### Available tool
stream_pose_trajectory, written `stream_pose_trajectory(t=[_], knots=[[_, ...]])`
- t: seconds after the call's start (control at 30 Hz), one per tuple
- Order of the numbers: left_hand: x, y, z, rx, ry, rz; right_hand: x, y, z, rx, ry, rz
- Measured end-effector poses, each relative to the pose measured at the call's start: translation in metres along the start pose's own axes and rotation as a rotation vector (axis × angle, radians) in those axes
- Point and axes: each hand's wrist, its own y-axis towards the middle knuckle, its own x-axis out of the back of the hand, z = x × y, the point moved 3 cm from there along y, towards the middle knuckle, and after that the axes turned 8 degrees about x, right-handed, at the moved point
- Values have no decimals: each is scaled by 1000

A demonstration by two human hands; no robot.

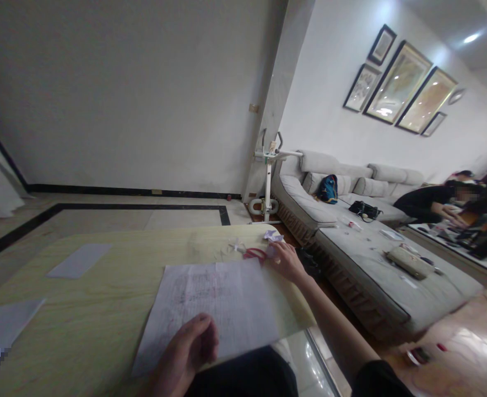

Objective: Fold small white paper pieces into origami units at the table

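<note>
Right hand [287, 262]: reaches to the far right corner of the tabletop [115, 309]. Its grip is partly closed, the fingers bent over a pale paper scrap [272, 251]; they appear to be in contact with it, but whether they pinch it or merely cover it cannot be told. Just beside the fingers, toward the middle of the tabletop, lie the red handles of the scissors [255, 253]. A crumpled paper piece [273, 236] rests just beyond the fingers, near the tabletop edge.

Left hand [194, 339]: positioned at the near edge, over the lower left part of the printed sheet [218, 303]. Its grip is loosely curled, thumb close to the bent fingers; whether these press together, and whether the hand touches the sheet, cannot be determined.

The printed sheet lies flat on the tabletop, in front of the person, its far right corner near the scissors. A small pale tangle [236, 245] lies beside the scissors, its detail too blurred to identify. A blank-looking sheet [79, 260] lies well apart to the left; another sheet [7, 325] lies nearer, at the left border of the view.

Containers: a blue backpack [329, 189], a black bag [364, 210] and a beige bag [411, 262] rest on the sofa [351, 248]. Contents of all three are hidden.
</note>
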Motion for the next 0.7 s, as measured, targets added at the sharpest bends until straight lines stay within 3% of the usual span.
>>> stream_pose_trajectory(t=[0.23,0.4,0.53,0.7], knots=[[1,1,-1,-14,26,28,12,-5,1,-40,-12,-149],[-5,2,-10,-145,53,111,31,-12,4,-148,112,-351],[-3,-3,-32,-268,177,25,34,-18,9,-213,298,-413],[17,-24,-76,-444,279,-78,29,-25,24,-264,449,-422]])
